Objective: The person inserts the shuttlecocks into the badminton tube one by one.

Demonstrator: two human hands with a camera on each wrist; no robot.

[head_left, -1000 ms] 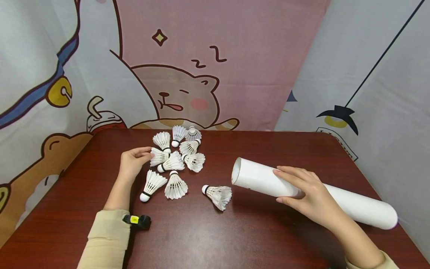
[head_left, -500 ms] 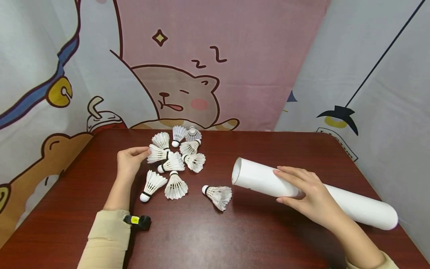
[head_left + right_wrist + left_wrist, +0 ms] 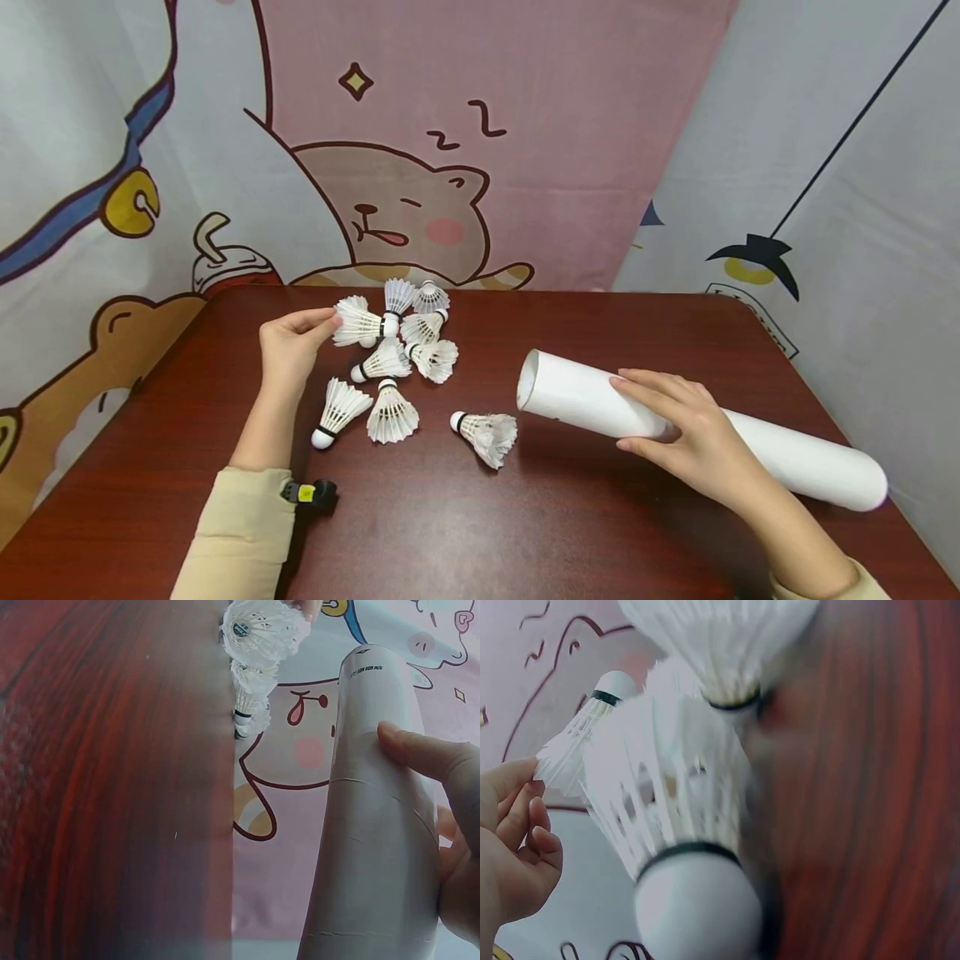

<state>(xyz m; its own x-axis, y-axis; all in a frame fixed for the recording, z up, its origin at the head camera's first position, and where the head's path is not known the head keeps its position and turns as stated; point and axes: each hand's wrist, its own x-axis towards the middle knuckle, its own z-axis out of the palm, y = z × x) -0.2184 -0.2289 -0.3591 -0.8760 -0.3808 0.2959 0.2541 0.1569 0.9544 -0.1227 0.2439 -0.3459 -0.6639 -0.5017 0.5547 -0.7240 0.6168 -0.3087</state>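
My left hand (image 3: 291, 350) pinches a white shuttlecock (image 3: 358, 323) by its feather edge, its cork pointing right, above the cluster at the back left. In the left wrist view the left hand (image 3: 517, 844) holds this shuttlecock (image 3: 581, 735) beyond two nearer ones. My right hand (image 3: 690, 429) grips a long white tube (image 3: 802, 458) round its middle, with the open end facing left and raised a little. The right wrist view has the thumb of the right hand (image 3: 450, 780) lying along the tube (image 3: 375, 825). What the tube holds inside is hidden.
Several shuttlecocks lie on the brown table (image 3: 465, 533), some in the back-left cluster. One shuttlecock (image 3: 487, 437) lies alone near the tube's mouth; another (image 3: 341, 412) is close to my left forearm. A patterned cloth (image 3: 570, 150) hangs behind the table.
My left hand has lifted the pinched shuttlecock up from among the others, and it now overlaps the one behind it. My right hand and the tube have stayed in place.
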